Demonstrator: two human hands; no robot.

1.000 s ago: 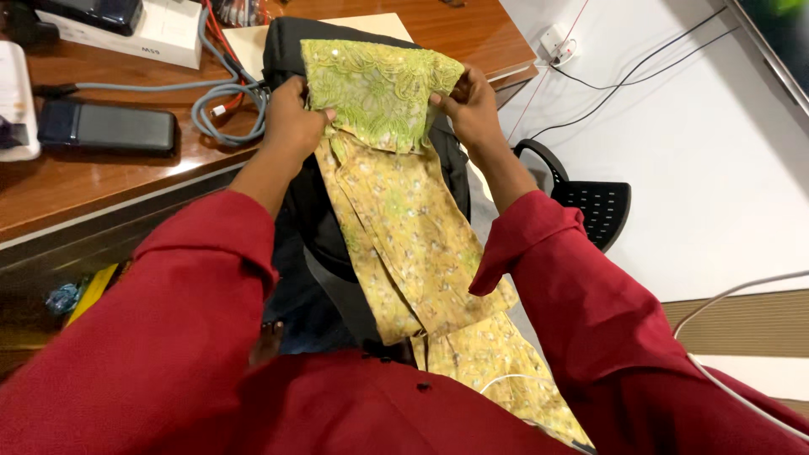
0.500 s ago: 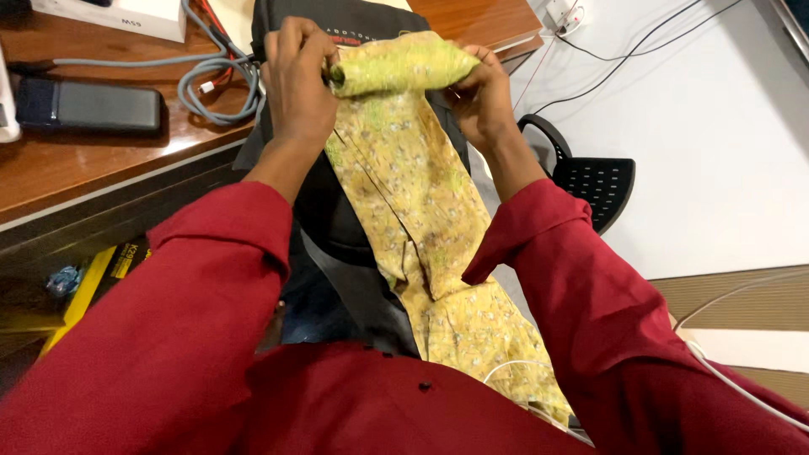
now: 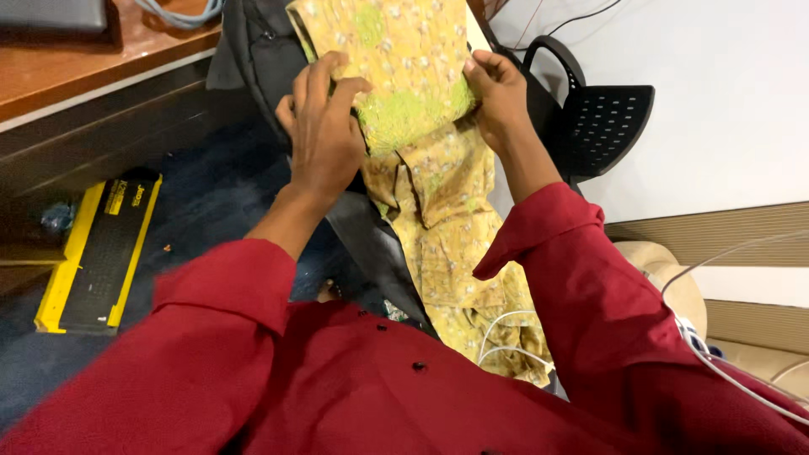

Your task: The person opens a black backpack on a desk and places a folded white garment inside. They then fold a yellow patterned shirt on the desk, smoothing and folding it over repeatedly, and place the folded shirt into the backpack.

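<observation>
Your left hand [image 3: 324, 126] curls its fingers over the left edge of the yellow flowered cloth [image 3: 421, 101] at the upper middle of the frame, thumb and fingers closed on the fabric. Your right hand [image 3: 499, 88] pinches the cloth's right edge, fingers shut on it. The cloth hangs down over a dark backpack [image 3: 253, 50] toward your lap. A flat yellow-edged black box [image 3: 101, 253] lies on the floor at left; a black chair [image 3: 602, 126] stands at upper right.
</observation>
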